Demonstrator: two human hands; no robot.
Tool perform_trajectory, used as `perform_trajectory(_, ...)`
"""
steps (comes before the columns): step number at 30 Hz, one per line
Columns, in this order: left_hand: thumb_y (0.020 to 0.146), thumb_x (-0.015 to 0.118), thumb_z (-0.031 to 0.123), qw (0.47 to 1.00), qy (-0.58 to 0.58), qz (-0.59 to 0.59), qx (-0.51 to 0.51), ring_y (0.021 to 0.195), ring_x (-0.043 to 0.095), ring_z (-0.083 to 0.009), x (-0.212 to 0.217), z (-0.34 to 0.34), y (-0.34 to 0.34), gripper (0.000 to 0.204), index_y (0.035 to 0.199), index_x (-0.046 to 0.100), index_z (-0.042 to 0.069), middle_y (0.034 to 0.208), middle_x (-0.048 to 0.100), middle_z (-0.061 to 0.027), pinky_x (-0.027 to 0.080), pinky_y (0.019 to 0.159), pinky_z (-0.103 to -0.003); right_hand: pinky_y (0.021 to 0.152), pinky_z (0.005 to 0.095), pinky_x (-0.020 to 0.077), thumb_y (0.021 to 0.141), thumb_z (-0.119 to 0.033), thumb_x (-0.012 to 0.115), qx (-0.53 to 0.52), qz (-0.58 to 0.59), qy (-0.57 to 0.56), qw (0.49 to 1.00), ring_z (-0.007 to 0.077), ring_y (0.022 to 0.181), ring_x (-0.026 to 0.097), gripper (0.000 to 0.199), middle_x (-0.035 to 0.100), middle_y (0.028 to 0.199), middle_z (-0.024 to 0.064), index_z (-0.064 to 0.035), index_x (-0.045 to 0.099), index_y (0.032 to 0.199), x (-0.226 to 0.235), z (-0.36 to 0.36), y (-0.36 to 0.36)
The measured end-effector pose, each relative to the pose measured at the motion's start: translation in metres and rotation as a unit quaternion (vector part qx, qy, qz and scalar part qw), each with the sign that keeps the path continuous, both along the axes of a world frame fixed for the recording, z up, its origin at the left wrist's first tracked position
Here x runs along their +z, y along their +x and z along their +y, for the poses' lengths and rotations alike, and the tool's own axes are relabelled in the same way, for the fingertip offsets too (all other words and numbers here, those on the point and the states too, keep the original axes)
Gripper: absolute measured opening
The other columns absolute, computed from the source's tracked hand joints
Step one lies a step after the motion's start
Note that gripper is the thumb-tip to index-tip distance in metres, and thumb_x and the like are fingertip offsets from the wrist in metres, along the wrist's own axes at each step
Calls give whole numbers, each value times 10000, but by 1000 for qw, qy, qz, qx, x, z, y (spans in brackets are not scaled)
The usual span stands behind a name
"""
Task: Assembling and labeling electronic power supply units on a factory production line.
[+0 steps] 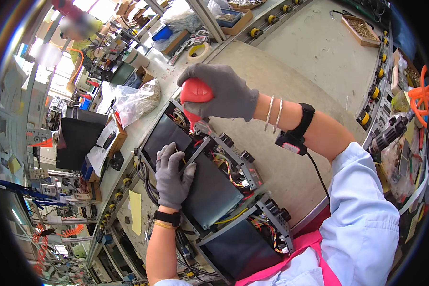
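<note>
Setting: assembly workshop, long grey counter (314,57) with roller rails along its far edge; cluttered benches at 9 o'clock, another person far off at 11 o'clock.
Work piece: row of open black electronic chassis (209,190) lying on the counter, dark panels up, bundles of yellow, red and black wires at their edges, black knobs on a front bracket.
Right hand (224,90): grey glove, grip closed tight around the red screwdriver handle (195,91); tool held upright, shaft pointing down to the chassis edge near the wiring. Tip hidden by the handle and bracket.
Left hand (172,174): grey glove, lies flat on the dark panel, fingers spread and not closed on anything; it steadies the unit.
Thing vs grip: handle sits inside the right grip; the chassis lies directly below it, toward 6 o'clock; left hand at 7 o'clock from the handle.
Doing it well (judgement): keep the driver plumb over the screw, press straight down while turning, keep the left palm firm so the unit does not slide.
Risk (judgement): loose wires just beside the shaft could get pinched.
Nearby: wrist strap with cord (293,140) on the right forearm; clear plastic bag (136,100) at 10 o'clock.
</note>
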State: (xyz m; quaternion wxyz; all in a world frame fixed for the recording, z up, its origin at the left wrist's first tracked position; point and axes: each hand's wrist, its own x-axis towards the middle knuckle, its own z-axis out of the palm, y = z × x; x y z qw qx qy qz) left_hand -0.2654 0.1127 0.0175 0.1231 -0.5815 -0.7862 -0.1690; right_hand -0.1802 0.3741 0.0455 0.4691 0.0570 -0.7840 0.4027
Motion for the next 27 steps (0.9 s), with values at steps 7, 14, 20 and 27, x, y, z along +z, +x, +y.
perform_trajectory(7, 875, 643, 357, 1000, 0, -30, 0, 1169, 500, -439, -3, 6, 1, 381, 1060, 573, 32, 1252, 545, -223, 381, 1016, -491, 768, 355, 540, 691, -271, 803, 32, -105, -103, 989, 242, 841, 661, 487, 656, 940, 130, -78, 588, 1083, -7, 28, 9)
perform_trajectory(14, 903, 605, 357, 999, -23, -41, 7, 1175, 495, -443, 1, 5, 3, 384, 1071, 548, 16, 1258, 531, -249, 384, 1011, -485, 786, 361, 528, 698, -363, 778, -15, -124, -136, 983, 274, 864, 656, 531, 657, 938, 151, -66, 588, 1094, -15, 37, -3)
perform_trajectory(20, 906, 592, 316, 998, -27, -57, 16, 1228, 472, -425, -1, 7, 6, 364, 1097, 546, 9, 1303, 515, -246, 347, 1056, -484, 791, 399, 532, 705, -316, 759, 2, -102, -162, 981, 345, 879, 664, 486, 663, 924, 186, -42, 583, 1066, -36, 22, -35)
perform_trajectory(27, 923, 574, 349, 996, -27, -80, 23, 1244, 464, -425, -2, 7, 8, 386, 1100, 541, 7, 1309, 513, -243, 341, 1063, -485, 795, 408, 530, 710, -269, 756, 24, -91, -172, 981, 368, 880, 651, 465, 657, 928, 192, -47, 570, 1073, -51, 14, -50)
